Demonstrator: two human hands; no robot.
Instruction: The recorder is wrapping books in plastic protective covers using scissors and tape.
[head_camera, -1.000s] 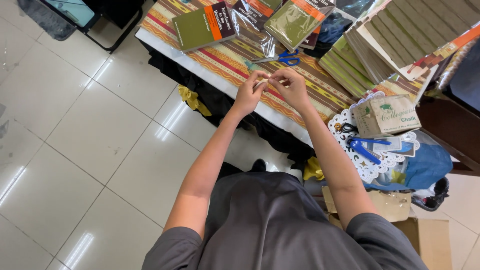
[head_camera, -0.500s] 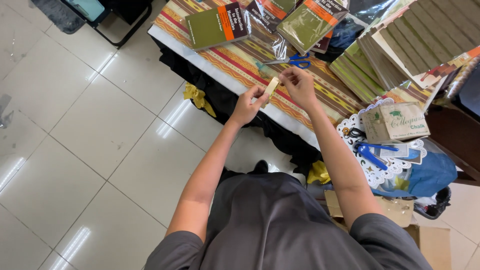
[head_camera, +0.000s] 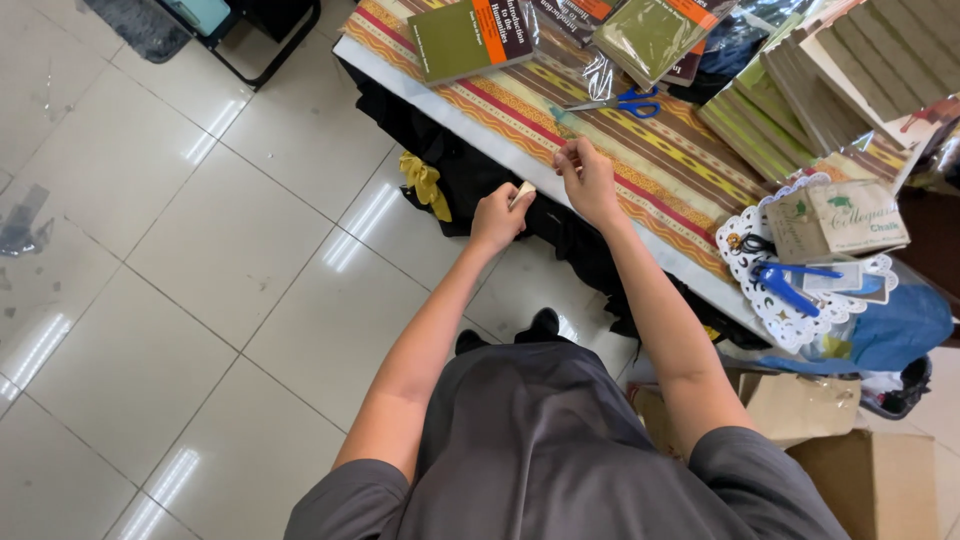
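Here the left hand (head_camera: 497, 215) is closed round a small pale roll of tape (head_camera: 523, 193) off the table edge (head_camera: 470, 130); the right hand (head_camera: 588, 180) pinches something too thin to make out; any strip between them could twist or stick to itself; scissors (head_camera: 625, 101) lie beyond.

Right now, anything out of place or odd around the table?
Mostly tidy. A yellow ribbon hangs against the black cloth below the table edge, away from everything else. Left hand holds a small pale roll off the table; right hand rests at the edge.
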